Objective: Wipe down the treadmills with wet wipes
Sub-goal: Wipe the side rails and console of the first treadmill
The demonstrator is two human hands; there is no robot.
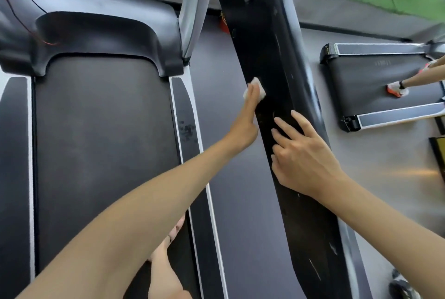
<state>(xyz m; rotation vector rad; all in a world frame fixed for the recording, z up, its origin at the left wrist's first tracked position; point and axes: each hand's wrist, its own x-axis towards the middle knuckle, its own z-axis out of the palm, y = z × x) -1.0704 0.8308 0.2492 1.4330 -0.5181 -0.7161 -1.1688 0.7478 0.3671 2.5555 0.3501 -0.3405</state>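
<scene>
Head view: small white folded wet wipe point(257, 88) lies flat on the long glossy black treadmill handrail point(262, 41), about midway along it. It sits under the left hand point(243, 123), whose fingers point(251, 100) are straight and pressed together on it. The right hand point(304, 156) rests on the same rail just nearer the camera, fingers spread, holding nothing. A dark grey running belt point(103, 142) lies to the left. A second treadmill point(375, 77) stands well apart on the right, bearing another person's white-and-orange shoe point(397, 90).

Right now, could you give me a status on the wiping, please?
Left hand pressing wet wipe flat on black handrail. Right hand open, fingers resting on same rail. Nothing blocking.
</scene>
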